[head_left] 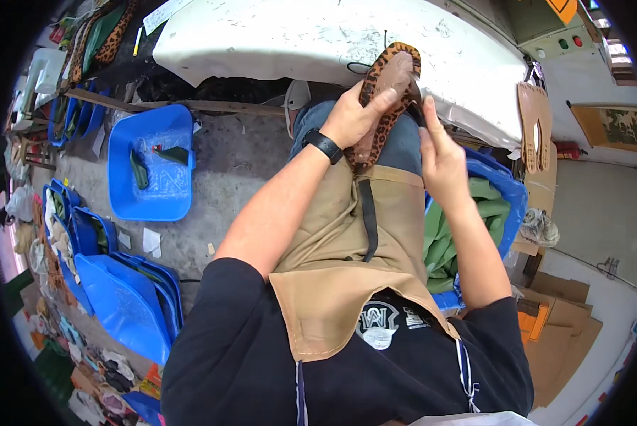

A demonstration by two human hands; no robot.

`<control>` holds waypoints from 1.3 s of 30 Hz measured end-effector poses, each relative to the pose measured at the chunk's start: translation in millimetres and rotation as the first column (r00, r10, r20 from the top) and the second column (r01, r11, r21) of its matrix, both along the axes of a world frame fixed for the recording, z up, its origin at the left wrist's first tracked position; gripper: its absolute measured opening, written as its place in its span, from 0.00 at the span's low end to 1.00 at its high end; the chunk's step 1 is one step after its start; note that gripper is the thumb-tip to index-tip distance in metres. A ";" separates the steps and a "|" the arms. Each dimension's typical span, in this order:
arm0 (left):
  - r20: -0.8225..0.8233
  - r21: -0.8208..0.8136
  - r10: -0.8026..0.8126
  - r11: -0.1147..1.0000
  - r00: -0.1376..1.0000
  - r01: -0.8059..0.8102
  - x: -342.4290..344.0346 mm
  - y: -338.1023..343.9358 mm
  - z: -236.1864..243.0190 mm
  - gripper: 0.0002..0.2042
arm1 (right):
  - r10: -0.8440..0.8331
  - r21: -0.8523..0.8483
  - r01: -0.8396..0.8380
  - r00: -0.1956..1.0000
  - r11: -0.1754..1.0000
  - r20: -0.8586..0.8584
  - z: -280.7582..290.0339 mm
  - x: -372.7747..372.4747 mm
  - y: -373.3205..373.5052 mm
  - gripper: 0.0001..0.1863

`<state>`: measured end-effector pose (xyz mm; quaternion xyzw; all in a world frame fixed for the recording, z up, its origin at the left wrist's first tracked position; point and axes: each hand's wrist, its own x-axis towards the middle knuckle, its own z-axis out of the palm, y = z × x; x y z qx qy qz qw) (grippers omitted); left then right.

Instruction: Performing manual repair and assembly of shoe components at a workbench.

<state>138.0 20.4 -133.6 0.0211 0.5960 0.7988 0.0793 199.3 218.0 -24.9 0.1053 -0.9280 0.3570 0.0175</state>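
My left hand grips a leopard-print shoe piece with a smooth brown inner face, its thumb lying across the brown area. The piece is tilted, with its rounded end up over the edge of the white-covered table and its lower end above my lap. At its right edge is my right hand, fingers drawn together near a dark brown strip or flap. What those fingers pinch is partly hidden. A tan apron covers my lap, and a black strap hangs on it.
On the floor at left stands a blue bin holding a few dark green pieces; more blue bins lie below it. Right of my legs, another blue bin contains green material. Tan sole-shaped pieces hang beside the table's right end.
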 end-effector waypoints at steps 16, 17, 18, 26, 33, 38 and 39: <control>0.023 0.014 -0.225 0.974 0.974 0.225 69.5 -37.9 48.9 0.23 | 0.110 -0.177 -0.057 0.945 0.983 0.309 12.2 3.7 7.1 0.42; 0.026 0.012 -0.238 0.971 0.971 0.238 67.5 -37.2 53.0 0.23 | 0.151 -0.055 -0.141 0.945 0.989 0.292 35.4 -11.0 16.6 0.41; 0.072 -0.046 -0.289 0.955 0.955 0.293 65.5 -37.6 57.7 0.22 | 0.197 0.069 -0.224 0.940 0.972 0.279 57.0 -24.0 22.9 0.41; 0.195 -0.065 -0.435 0.889 0.879 0.454 64.1 -14.0 51.1 0.17 | 0.520 0.638 -0.523 0.826 0.565 0.217 116.3 -40.8 -7.2 0.42; 0.160 -0.031 -0.445 0.890 0.881 0.456 80.8 3.7 33.8 0.18 | 0.372 0.558 -0.476 0.879 0.680 0.298 130.6 -27.1 7.8 0.42; 0.168 -0.009 -0.516 0.851 0.840 0.524 72.2 0.9 29.7 0.20 | 0.319 0.593 -0.496 0.867 0.635 0.383 129.9 -21.7 22.8 0.42; 0.184 0.019 -0.519 0.851 0.834 0.525 66.2 -0.4 39.1 0.22 | 0.306 0.596 -0.485 0.872 0.640 0.381 132.8 -24.3 32.6 0.42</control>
